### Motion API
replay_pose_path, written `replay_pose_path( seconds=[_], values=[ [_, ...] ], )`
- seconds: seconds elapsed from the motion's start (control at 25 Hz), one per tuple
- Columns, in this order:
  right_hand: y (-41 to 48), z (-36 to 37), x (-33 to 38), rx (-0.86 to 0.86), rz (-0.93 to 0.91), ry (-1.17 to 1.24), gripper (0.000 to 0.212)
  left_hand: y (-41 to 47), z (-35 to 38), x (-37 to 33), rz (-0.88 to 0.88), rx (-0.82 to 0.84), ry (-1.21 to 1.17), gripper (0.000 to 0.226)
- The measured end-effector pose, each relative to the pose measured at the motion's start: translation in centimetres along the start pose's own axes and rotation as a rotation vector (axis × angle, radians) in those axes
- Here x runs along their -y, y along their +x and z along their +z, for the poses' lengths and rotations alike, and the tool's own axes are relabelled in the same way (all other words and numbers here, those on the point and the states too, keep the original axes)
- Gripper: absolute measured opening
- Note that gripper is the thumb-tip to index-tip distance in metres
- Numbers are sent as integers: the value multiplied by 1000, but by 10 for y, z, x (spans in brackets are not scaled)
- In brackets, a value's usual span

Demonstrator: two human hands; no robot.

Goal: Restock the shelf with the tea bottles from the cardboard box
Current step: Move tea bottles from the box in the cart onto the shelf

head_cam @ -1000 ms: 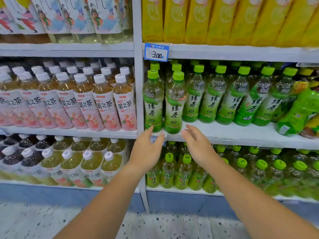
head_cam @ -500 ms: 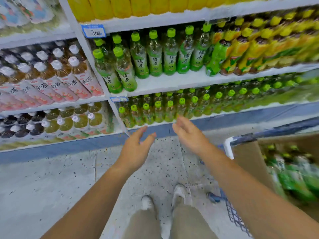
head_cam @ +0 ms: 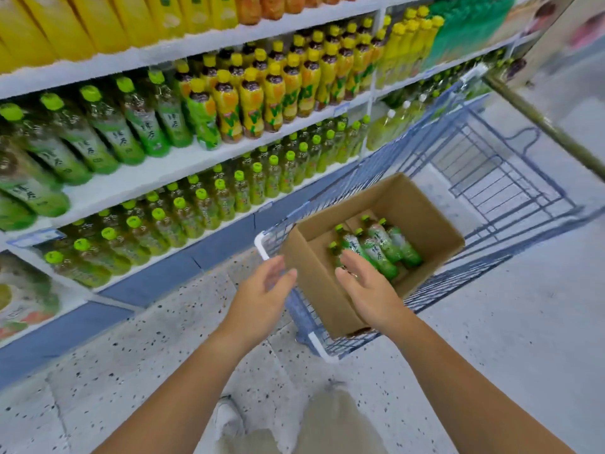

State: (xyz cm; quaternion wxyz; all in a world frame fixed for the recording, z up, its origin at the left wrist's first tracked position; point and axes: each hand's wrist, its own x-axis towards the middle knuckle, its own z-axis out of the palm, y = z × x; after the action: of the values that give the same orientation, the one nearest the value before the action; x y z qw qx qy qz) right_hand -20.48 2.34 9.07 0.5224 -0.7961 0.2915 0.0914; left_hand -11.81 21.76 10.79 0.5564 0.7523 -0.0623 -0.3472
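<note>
An open cardboard box point(head_cam: 425, 221) sits in a blue wire shopping cart point(head_cam: 510, 178). Several green-capped tea bottles point(head_cam: 381, 245) lie on the box floor. My right hand point(head_cam: 366, 288) hovers over the box's near edge, fingers relaxed and empty, just short of the bottles. My left hand point(head_cam: 262, 296) is open and empty to the left of the box, above the cart's white corner. The shelf point(head_cam: 163, 165) on the left carries rows of the same green tea bottles point(head_cam: 108, 132).
Yellow-capped bottles point(head_cam: 278, 90) stand further along the same shelf. A lower shelf holds smaller green-capped bottles point(head_cam: 203, 204). Speckled floor point(head_cam: 163, 339) lies between me and the shelf; my shoe and trouser legs show at the bottom.
My view has swung right and down from the shelf to the cart. Both hands have left the shelf front and now hang by the cardboard box, still empty.
</note>
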Motion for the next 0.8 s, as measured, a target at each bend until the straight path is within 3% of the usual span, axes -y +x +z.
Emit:
replay_pose_path(
  seconds=[0.24,0.44,0.56,0.68,0.8],
  values=[
    [40,-93,-88,-8,136,37,59,69,135,-11,-116,52,35,55],
    [122,-157,-162,181,237,-50,61,156,232,5,-300,-109,-2,50],
    [179,-167,-195,278,283,-155,64,201,261,31,-438,-162,-22,51],
    [234,-157,-217,394,323,-275,65,240,269,73,-574,-273,-40,21],
    [287,-135,-242,433,354,-363,69,278,272,123,-693,-346,-84,31]
  ],
)
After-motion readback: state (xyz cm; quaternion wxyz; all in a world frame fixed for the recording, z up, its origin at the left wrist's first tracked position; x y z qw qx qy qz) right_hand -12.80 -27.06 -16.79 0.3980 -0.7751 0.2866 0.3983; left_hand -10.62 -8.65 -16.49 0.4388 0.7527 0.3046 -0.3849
